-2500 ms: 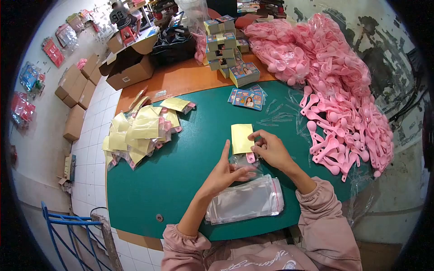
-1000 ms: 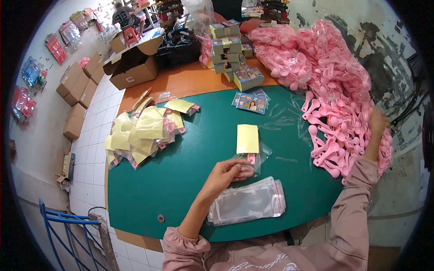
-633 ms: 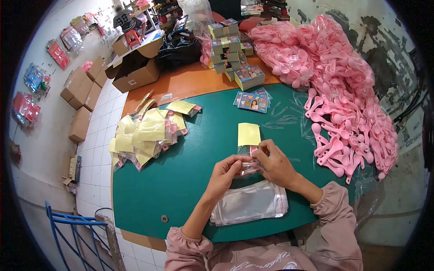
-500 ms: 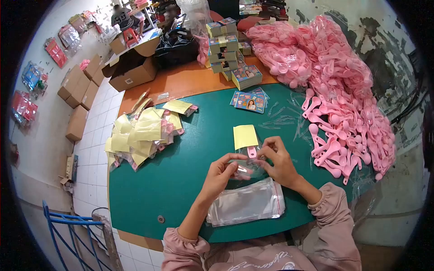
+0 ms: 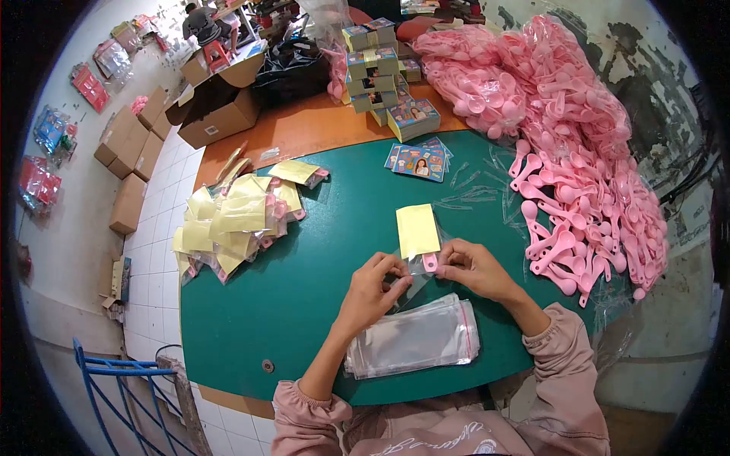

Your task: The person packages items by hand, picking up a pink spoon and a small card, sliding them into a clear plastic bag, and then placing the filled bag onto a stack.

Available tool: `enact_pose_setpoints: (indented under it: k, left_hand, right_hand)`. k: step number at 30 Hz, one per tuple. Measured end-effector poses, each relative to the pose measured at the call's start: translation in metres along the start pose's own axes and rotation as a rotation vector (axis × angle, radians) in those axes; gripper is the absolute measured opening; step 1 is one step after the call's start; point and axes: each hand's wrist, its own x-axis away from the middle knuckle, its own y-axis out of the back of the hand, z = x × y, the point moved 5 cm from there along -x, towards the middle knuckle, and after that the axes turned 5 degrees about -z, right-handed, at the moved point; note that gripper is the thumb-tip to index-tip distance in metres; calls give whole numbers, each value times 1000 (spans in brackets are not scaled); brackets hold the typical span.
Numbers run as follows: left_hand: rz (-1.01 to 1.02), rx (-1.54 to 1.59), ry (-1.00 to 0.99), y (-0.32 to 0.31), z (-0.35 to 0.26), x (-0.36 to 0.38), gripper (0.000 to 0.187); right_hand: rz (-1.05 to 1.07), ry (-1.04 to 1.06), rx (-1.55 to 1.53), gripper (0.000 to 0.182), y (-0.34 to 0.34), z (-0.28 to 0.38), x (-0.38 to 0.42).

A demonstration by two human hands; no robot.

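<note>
Left hand [image 5: 378, 283]: pinching the open bottom end of the clear bag [image 5: 420, 267], fingers closing on the plastic.
Right hand [image 5: 473, 266]: gripping the bag's other edge, just beside the pink spoon [image 5: 430, 263].
Bag: lying mid-table [image 5: 304, 289], holding a yellow card [image 5: 417, 230] and the spoon.
Empty bags [image 5: 414, 338]: sitting at 6 o'clock from the hands.
Filled packs [image 5: 236, 220]: piling at 10 o'clock.
Spoon heap [image 5: 578, 137]: spreading at 2 o'clock.

Brown cardboard boxes [image 5: 128, 156] line the tiled floor (far left), beside a blue metal chair [image 5: 125, 391].
</note>
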Motion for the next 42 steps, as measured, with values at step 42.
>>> enact_pose_setpoints:
  k: [42]
  left_hand:
    - [29,375,219,-3,6,-1,40]
  right_hand:
    - [-198,-329,-367,19,0,-15,-4]
